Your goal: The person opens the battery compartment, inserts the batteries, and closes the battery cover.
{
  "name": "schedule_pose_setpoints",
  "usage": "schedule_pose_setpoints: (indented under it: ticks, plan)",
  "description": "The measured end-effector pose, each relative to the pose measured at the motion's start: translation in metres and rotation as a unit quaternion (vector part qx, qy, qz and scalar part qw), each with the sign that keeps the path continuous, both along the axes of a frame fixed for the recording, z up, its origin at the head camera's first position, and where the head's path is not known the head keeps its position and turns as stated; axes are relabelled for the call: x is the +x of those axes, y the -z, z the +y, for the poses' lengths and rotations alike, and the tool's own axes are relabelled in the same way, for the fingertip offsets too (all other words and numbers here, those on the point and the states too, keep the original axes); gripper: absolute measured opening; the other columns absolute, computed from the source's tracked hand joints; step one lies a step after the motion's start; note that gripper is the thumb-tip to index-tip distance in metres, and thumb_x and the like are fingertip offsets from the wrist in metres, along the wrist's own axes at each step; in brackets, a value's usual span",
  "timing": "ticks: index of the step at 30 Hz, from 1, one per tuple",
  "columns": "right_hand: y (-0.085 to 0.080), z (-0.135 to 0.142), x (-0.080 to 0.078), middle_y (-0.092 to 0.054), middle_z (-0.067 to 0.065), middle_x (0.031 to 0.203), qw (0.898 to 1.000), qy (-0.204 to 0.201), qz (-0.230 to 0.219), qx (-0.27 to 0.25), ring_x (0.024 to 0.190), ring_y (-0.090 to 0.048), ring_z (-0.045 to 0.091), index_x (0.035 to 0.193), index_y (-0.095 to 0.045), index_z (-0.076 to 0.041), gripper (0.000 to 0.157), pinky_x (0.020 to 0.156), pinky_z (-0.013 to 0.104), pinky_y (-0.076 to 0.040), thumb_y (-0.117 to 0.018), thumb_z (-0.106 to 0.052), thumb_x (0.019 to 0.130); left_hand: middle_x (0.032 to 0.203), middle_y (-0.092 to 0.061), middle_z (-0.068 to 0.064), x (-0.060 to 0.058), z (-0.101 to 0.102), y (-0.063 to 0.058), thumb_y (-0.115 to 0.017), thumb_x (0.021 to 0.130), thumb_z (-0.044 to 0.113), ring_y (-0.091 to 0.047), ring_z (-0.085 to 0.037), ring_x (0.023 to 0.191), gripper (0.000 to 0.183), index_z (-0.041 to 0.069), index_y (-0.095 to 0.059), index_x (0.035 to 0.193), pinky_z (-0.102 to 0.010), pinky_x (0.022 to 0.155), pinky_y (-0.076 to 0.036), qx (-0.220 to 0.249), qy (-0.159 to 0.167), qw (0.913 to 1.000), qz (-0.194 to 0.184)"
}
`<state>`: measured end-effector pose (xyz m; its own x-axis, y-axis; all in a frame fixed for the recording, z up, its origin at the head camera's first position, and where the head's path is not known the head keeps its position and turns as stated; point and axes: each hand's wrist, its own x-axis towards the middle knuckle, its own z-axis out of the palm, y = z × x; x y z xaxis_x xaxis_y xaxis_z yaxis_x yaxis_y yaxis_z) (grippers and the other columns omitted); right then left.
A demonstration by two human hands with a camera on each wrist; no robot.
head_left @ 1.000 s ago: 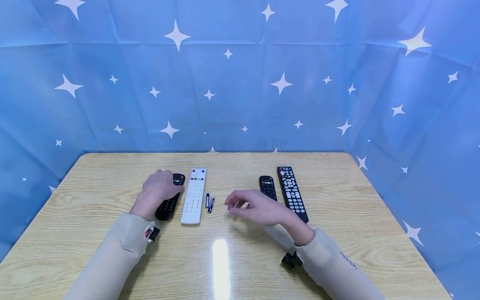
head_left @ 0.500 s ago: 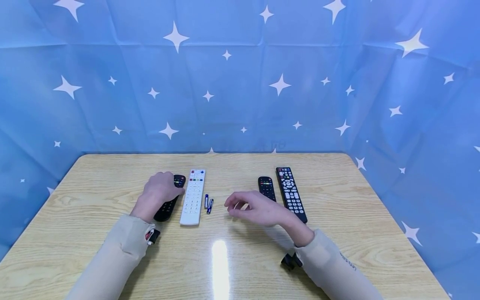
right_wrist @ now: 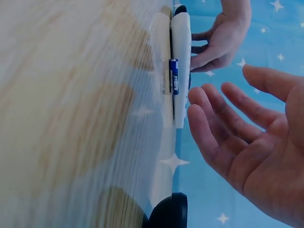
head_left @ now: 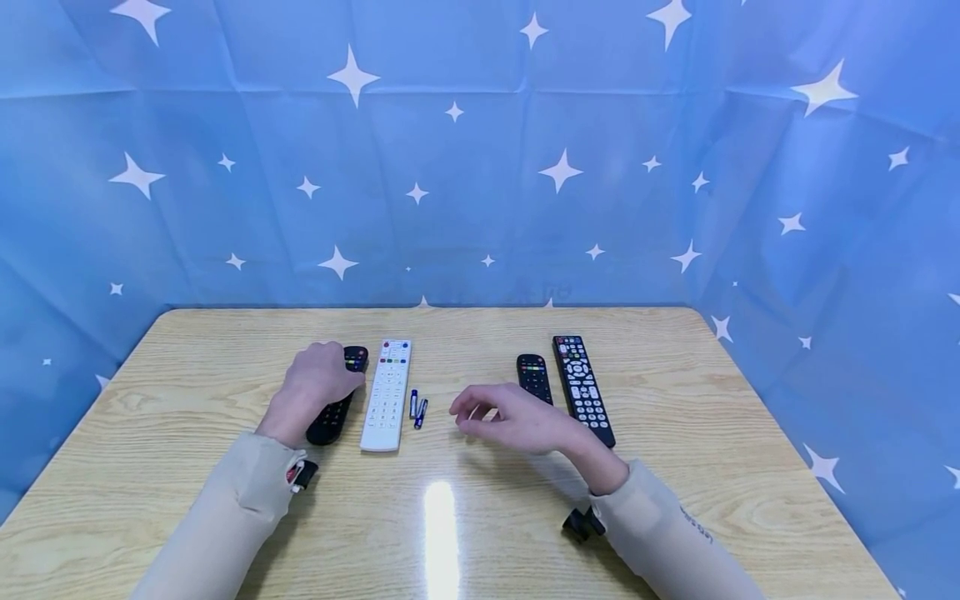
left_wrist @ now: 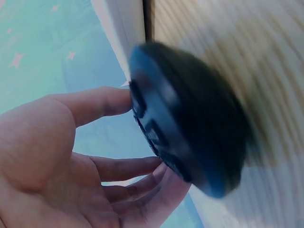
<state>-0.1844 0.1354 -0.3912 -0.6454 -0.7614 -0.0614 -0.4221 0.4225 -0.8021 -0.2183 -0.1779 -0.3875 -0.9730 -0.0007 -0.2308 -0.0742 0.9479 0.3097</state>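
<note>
My left hand (head_left: 317, 375) grips a black remote control (head_left: 330, 421) by its long sides, thumb on one side and fingers on the other. The left wrist view shows this remote (left_wrist: 190, 114) from its end, buttons turned toward the palm. To its right lies a white remote control (head_left: 386, 400), with small blue batteries (head_left: 420, 414) beside it. My right hand (head_left: 517, 417) hovers over the table with relaxed, slightly bent fingers and nothing in them. Behind it a small black remote control (head_left: 534, 375) is partly hidden.
A longer black remote control (head_left: 583, 392) with white buttons lies right of the small one. Everything is on a wooden table (head_left: 225, 350), whose far edge meets a blue star-patterned curtain (head_left: 480, 167).
My left hand and the black remote have shifted slightly left, away from the white remote. The right hand has stayed in place.
</note>
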Motion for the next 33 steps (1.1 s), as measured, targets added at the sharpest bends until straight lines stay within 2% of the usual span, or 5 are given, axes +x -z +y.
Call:
schedule_pose_setpoints:
  ticks: [7,14,20,25,33]
  plan:
    - [0.002,-0.001,0.0,-0.07,0.001,0.11,1.0,-0.002,-0.004,0.0,0.103,-0.065,0.016,0.127,-0.065,-0.005,0.026,0.088,0.033,-0.056,-0.059,-0.02,0.106,0.092,-0.06,-0.023,0.004,-0.001,-0.001,-0.066,0.095,0.029,-0.057,-0.03,0.07,0.045,-0.014,-0.062,0.107,-0.035,0.055,-0.049,0.008,-0.003,0.9999,0.012]
    - [0.0,-0.002,0.0,-0.07,0.005,0.113,1.0,0.0,-0.005,0.006,0.102,-0.065,0.013,0.128,-0.065,-0.006,0.027,0.089,0.034,-0.056,-0.059,-0.021,0.107,0.082,-0.057,-0.018,0.007,0.005,-0.01,-0.066,0.095,0.034,-0.056,-0.027,0.063,0.041,-0.006,-0.062,0.088,-0.033,0.05,-0.047,0.032,0.002,0.9981,0.052]
    - [0.001,-0.002,0.0,-0.07,0.005,0.112,1.0,-0.001,-0.006,0.004,0.102,-0.065,0.013,0.127,-0.065,-0.005,0.026,0.088,0.033,-0.056,-0.059,-0.02,0.107,0.086,-0.059,-0.021,0.013,0.013,-0.017,-0.068,0.095,0.035,-0.058,-0.029,0.067,0.049,-0.013,-0.06,0.104,-0.035,0.05,-0.05,0.063,-0.004,0.9946,0.083]
    - [0.002,-0.002,0.0,-0.071,0.007,0.112,1.0,-0.003,-0.006,0.001,0.102,-0.065,0.014,0.127,-0.065,-0.005,0.026,0.088,0.032,-0.056,-0.059,-0.02,0.107,0.09,-0.059,-0.021,0.016,0.015,-0.021,-0.069,0.093,0.031,-0.058,-0.031,0.072,0.044,-0.011,-0.06,0.104,-0.037,0.053,-0.051,0.087,0.0,0.9899,0.112]
    - [0.005,-0.006,0.0,-0.071,0.007,0.113,1.0,-0.009,-0.008,-0.01,0.104,-0.066,0.016,0.127,-0.065,-0.003,0.026,0.088,0.031,-0.056,-0.059,-0.018,0.106,0.107,-0.064,-0.025,0.021,0.026,-0.026,-0.067,0.091,0.027,-0.061,-0.036,0.091,0.056,-0.014,-0.059,0.127,-0.048,0.076,-0.056,0.119,0.03,0.9803,0.155]
